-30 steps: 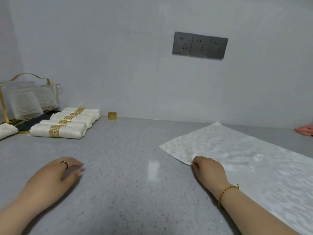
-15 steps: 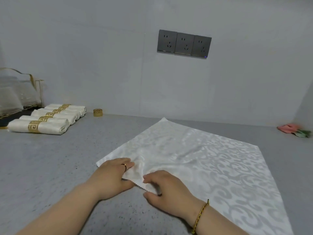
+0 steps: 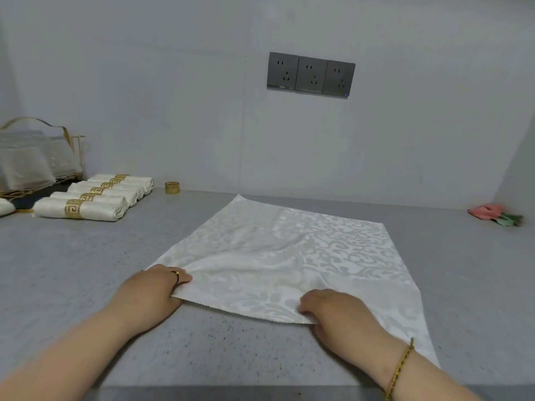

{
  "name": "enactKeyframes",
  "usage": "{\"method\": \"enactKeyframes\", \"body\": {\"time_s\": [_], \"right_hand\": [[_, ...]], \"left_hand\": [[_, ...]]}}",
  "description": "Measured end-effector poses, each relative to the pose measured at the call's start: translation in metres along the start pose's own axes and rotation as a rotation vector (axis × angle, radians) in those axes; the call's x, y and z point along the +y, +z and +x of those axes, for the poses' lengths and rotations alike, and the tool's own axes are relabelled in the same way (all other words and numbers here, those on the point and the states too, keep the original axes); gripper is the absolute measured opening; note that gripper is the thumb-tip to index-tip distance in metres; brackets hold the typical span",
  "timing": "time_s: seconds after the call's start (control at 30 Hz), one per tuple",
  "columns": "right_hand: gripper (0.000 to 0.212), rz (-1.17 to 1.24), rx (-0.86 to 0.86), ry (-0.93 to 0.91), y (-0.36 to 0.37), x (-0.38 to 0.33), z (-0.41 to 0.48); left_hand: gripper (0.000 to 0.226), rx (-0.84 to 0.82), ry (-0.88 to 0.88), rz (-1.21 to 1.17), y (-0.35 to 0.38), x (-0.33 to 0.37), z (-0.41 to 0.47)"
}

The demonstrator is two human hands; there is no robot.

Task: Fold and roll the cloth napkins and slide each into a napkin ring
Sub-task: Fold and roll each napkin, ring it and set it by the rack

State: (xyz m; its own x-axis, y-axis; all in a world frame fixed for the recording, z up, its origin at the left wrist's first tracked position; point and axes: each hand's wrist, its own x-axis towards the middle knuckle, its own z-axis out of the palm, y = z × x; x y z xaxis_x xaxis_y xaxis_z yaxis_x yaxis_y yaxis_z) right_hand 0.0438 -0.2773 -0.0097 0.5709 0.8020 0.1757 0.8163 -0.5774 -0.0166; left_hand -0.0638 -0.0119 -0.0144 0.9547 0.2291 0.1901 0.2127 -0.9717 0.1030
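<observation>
A white patterned cloth napkin [image 3: 289, 256] lies spread on the grey counter [image 3: 86, 270], its near edge lifted slightly. My left hand [image 3: 150, 290] pinches the near-left part of that edge. My right hand [image 3: 335, 311] grips the same edge further right. One loose gold napkin ring [image 3: 172, 187] stands near the wall at the back left. Several rolled napkins in gold rings [image 3: 95, 201] lie in a row to the left of it.
A gold-framed rack with clear glassware [image 3: 31, 160] stands at the far left. A pink and green cloth [image 3: 495, 215] lies at the back right corner. Grey wall sockets [image 3: 311, 74] sit above the counter. The counter's front edge runs just below my forearms.
My left hand came across to the napkin and took its near edge. Both hands then spread apart along that edge, which now lifts off the counter.
</observation>
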Motion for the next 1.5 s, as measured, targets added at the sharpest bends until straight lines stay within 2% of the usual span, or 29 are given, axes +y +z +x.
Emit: {"method": "enactKeyframes", "body": {"time_s": [0.07, 0.2, 0.23, 0.27, 0.3, 0.33, 0.43, 0.53, 0.63, 0.7, 0.8, 0.87, 1.03, 1.13, 1.27, 1.37, 1.5], "right_hand": [[0.034, -0.056, -0.048, 0.077, -0.010, 0.009, -0.008], [0.021, -0.061, -0.156, 0.137, -0.032, 0.021, -0.025], [0.015, -0.023, -0.188, 0.147, -0.037, 0.023, -0.028], [0.013, 0.026, -0.224, 0.159, -0.042, 0.024, -0.032], [0.020, 0.073, -0.261, 0.174, -0.046, 0.026, -0.036], [0.026, 0.110, -0.297, 0.188, -0.050, 0.028, -0.038], [0.036, 0.117, -0.382, 0.241, -0.061, 0.039, -0.043], [0.041, 0.105, -0.413, 0.311, -0.064, 0.059, -0.042], [0.046, 0.145, -0.349, 0.368, -0.064, 0.080, -0.033], [0.046, 0.149, -0.295, 0.386, -0.064, 0.089, -0.021], [0.030, 0.131, -0.212, 0.431, -0.057, 0.101, -0.001], [0.019, 0.144, -0.137, 0.468, -0.047, 0.107, 0.013], [0.022, 0.243, 0.079, 0.591, -0.016, 0.119, 0.049], [0.012, 0.225, 0.091, 0.634, -0.004, 0.126, 0.072], [0.016, 0.186, 0.074, 0.656, -0.001, 0.137, 0.097], [0.024, 0.155, 0.084, 0.663, 0.008, 0.148, 0.113], [0.019, 0.088, 0.138, 0.675, 0.021, 0.156, 0.120]], "left_hand": [[0.040, -0.052, -0.018, -0.005, -0.006, -0.008, -0.013], [0.007, -0.119, -0.033, -0.101, -0.018, -0.010, -0.036], [0.008, -0.135, -0.049, -0.162, -0.021, -0.012, -0.038], [0.022, -0.159, -0.065, -0.242, -0.024, -0.014, -0.041], [0.041, -0.184, -0.094, -0.336, -0.027, -0.016, -0.043], [0.050, -0.198, -0.122, -0.423, -0.031, -0.017, -0.047], [0.047, -0.234, -0.237, -0.577, -0.043, -0.018, -0.054], [0.029, -0.166, -0.342, -0.667, -0.042, -0.028, -0.049], [0.006, -0.023, -0.475, -0.812, -0.039, -0.037, -0.037], [0.007, 0.087, -0.521, -0.905, -0.037, -0.037, -0.026], [0.020, 0.219, -0.519, -0.839, -0.029, -0.035, -0.001], [0.026, 0.251, -0.516, -0.778, -0.024, -0.034, 0.017], [0.041, 0.213, -0.590, -0.605, -0.006, -0.051, 0.057], [0.032, 0.161, -0.623, -0.466, 0.002, -0.062, 0.079], [0.025, 0.126, -0.610, -0.299, 0.008, -0.068, 0.098], [0.021, 0.126, -0.591, -0.309, 0.012, -0.078, 0.113], [0.016, 0.166, -0.587, -0.331, 0.016, -0.082, 0.119]]}}
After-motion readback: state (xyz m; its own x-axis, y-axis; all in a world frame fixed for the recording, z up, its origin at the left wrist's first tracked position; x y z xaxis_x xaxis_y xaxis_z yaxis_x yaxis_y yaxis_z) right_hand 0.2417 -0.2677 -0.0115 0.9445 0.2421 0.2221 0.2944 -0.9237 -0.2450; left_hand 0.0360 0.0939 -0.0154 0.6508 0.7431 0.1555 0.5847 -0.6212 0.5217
